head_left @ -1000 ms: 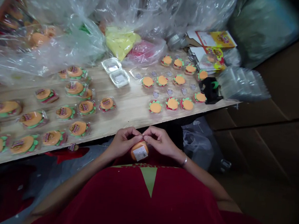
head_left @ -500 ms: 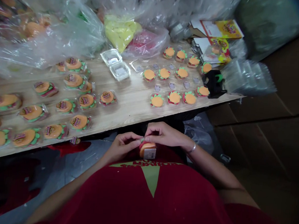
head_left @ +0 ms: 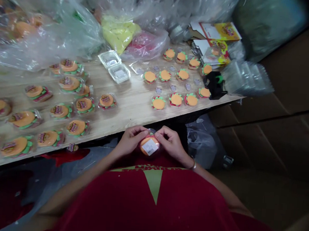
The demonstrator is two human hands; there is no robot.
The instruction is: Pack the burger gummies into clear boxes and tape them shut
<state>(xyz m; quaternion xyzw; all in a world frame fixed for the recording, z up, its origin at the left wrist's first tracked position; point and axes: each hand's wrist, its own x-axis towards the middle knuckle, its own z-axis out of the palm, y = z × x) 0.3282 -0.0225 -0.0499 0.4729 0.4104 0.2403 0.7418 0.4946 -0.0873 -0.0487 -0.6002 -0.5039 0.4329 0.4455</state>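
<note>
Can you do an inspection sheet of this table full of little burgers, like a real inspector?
Surface: pale wood-look table, bare in places.
Job's things: labelled burger pack in hand; logo-topped burgers on the table's left; plain-topped burgers on its right; open clear box between those groups, towards the back.
Clutter: clear plastic bags; printed cards; black item with a green part.
Hands: left hand and right hand both grip the labelled burger pack.
Cables: nothing seen.
Surroundings: brown panels at right, perhaps cardboard.
</note>
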